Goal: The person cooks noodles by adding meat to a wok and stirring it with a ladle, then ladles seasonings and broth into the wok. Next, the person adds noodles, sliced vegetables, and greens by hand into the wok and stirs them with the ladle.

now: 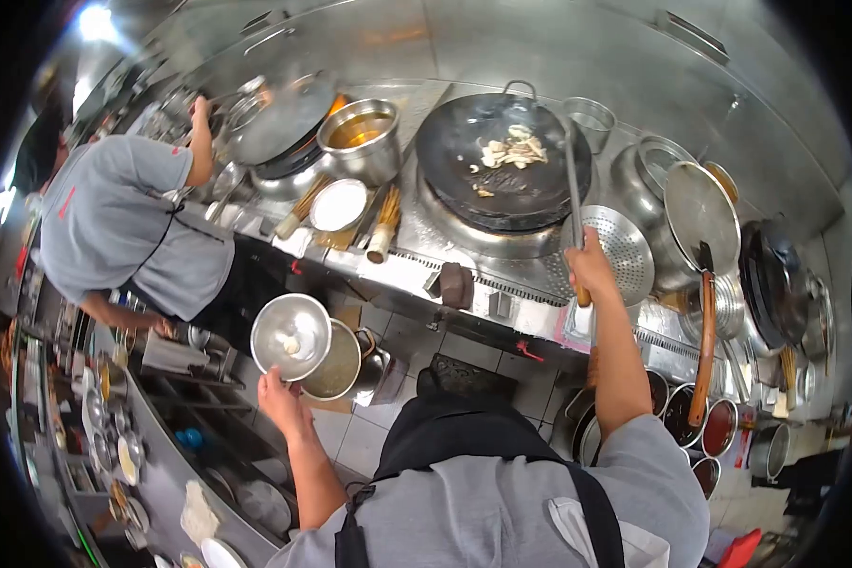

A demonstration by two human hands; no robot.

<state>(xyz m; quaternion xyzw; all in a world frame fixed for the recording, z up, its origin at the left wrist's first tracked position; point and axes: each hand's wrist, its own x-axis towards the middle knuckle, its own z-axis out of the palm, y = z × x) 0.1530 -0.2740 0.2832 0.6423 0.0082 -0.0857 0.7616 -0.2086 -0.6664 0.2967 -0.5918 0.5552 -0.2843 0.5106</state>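
Observation:
My left hand (284, 399) grips the rim of a steel bowl (273, 327), with a few pale bits at its bottom. Closed around a long metal handle with a wooden end is my right hand (592, 267); the handle (574, 185) reaches over the right side of a black wok (445, 142), and I cannot make out the tool's head. Pale sliced pieces (513, 150) lie in the wok, some darker ones lower down. Just right of my right hand rests a perforated strainer (625, 251). Below the bowl stands a pot (346, 369) of cloudy liquid.
A co-worker in a grey shirt (114, 218) stands at another wok (279, 128) on the left. Between the woks are an oil pot (374, 156), a white-filled bowl (339, 205) and bamboo brushes (384, 227). Sauce containers (719, 426) and a wooden-handled tool (704, 350) are at right.

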